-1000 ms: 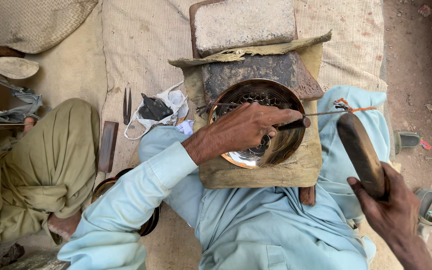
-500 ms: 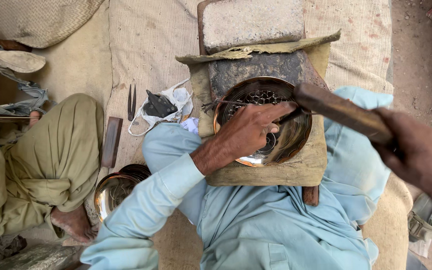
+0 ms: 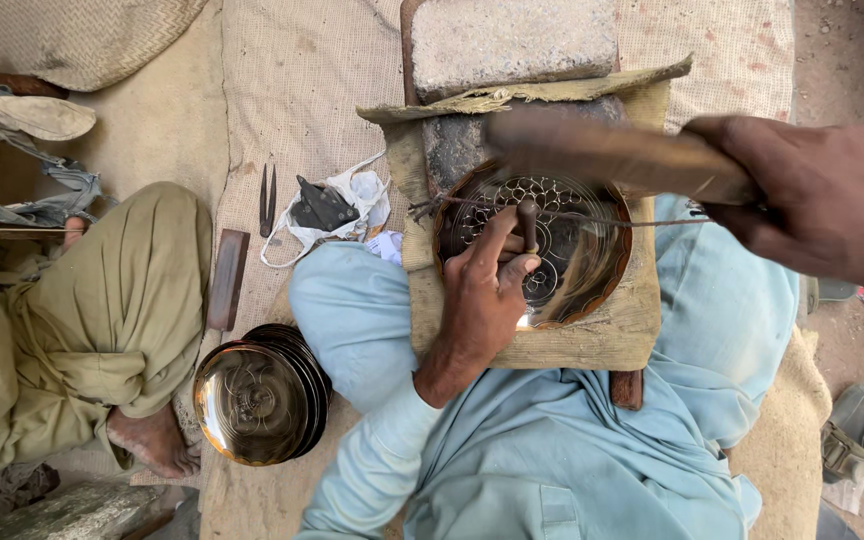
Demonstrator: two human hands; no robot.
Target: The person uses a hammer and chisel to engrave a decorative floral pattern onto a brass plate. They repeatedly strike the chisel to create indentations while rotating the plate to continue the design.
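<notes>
My left hand (image 3: pixel 482 290) rests on a round brass plate (image 3: pixel 582 290) with an engraved flower pattern and pinches a short dark punch (image 3: pixel 528 222) upright on it. The plate lies on a worn wooden block (image 3: pixel 552 345) across my lap. My right hand (image 3: pixel 822 195) is raised close to the camera and grips a dark wooden mallet (image 3: pixel 602 155), blurred, which hangs over the plate's far rim. A thin metal rod (image 3: pixel 592 215) lies across the plate.
A grey stone slab (image 3: pixel 512 40) sits behind the block. A stack of brass plates (image 3: pixel 257 400) lies at my left knee. Small tools (image 3: pixel 268 200) and a white bag (image 3: pixel 332 210) lie on the mat. Another person's leg and bare foot (image 3: pixel 152 440) are at left.
My right hand has swung the mallet from low at the right up and across over the plate. My left hand has shifted on the plate, uncovering more of the pattern.
</notes>
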